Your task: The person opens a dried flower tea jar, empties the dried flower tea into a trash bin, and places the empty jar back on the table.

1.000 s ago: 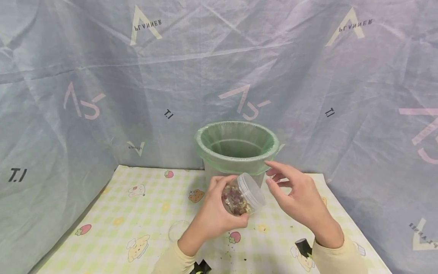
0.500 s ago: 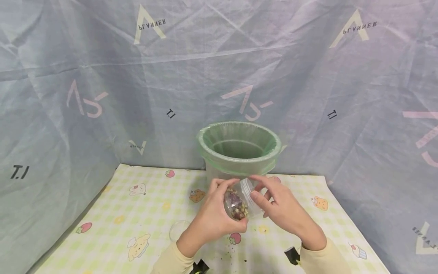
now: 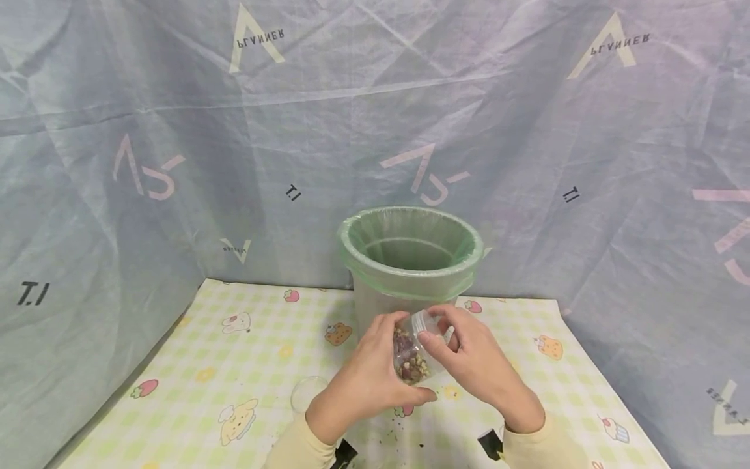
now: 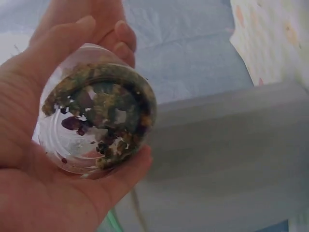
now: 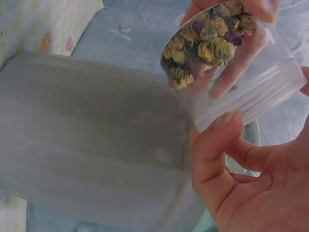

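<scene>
A clear plastic jar (image 3: 412, 365) partly filled with dried flower buds and purple petals is held tilted low in front of a bin. My left hand (image 3: 369, 371) grips its body, fingers and thumb wrapped round the sides. Seen from its base in the left wrist view, the jar (image 4: 99, 116) has the dried flowers (image 4: 116, 96) gathered against the bottom and wall. My right hand (image 3: 477, 355) holds the ridged clear lid (image 5: 258, 94), with the thumb pressed on its edge and fingers round the far side. The lid sits on the jar's mouth.
A pale bin (image 3: 375, 299) with a green liner (image 3: 410, 273) stands behind the hands. A round clear disc (image 3: 305, 394) lies on the checked tablecloth (image 3: 258, 365), left of the left wrist. Dark crumbs (image 3: 395, 430) are scattered near the front. Grey-blue cloth (image 3: 305, 130) hangs around.
My right hand has come in from the right and taken hold of the lid. The jar has moved slightly right and down in my left hand.
</scene>
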Demonstrator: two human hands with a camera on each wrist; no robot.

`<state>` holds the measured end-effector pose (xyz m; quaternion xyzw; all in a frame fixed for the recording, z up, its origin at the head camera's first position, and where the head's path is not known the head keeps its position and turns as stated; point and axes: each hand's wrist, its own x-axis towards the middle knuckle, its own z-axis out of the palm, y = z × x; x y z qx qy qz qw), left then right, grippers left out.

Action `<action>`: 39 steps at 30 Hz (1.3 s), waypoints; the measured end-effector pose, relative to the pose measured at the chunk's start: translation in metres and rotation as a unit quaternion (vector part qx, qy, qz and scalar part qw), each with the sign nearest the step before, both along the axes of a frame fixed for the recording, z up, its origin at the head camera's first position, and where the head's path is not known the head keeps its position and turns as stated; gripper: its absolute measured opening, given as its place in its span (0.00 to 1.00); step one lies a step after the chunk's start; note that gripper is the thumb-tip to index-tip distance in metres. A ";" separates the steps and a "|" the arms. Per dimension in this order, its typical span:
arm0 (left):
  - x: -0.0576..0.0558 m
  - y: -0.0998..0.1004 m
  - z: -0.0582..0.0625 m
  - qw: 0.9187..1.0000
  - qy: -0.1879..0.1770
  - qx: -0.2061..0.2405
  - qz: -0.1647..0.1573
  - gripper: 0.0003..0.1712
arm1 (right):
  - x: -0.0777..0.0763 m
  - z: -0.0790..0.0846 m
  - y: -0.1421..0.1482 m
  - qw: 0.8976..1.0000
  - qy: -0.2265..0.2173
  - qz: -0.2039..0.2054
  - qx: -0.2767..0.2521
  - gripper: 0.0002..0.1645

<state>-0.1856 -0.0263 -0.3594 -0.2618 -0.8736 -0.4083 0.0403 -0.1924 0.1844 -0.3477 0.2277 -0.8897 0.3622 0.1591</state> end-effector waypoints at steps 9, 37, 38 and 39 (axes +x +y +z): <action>-0.005 0.006 -0.005 0.998 0.050 -0.016 0.024 0.62 | -0.001 -0.003 -0.002 1.000 -0.007 -0.018 0.001 0.25; -0.011 0.004 -0.010 0.999 0.043 0.001 0.012 0.55 | -0.005 -0.012 0.004 1.000 0.005 0.007 0.002 0.29; -0.012 0.004 -0.010 0.999 0.043 0.003 0.009 0.55 | -0.006 -0.012 0.004 1.000 0.005 0.011 0.002 0.29; -0.012 0.004 -0.011 0.999 0.044 0.004 0.007 0.54 | -0.006 -0.013 0.004 1.000 0.007 0.014 0.003 0.29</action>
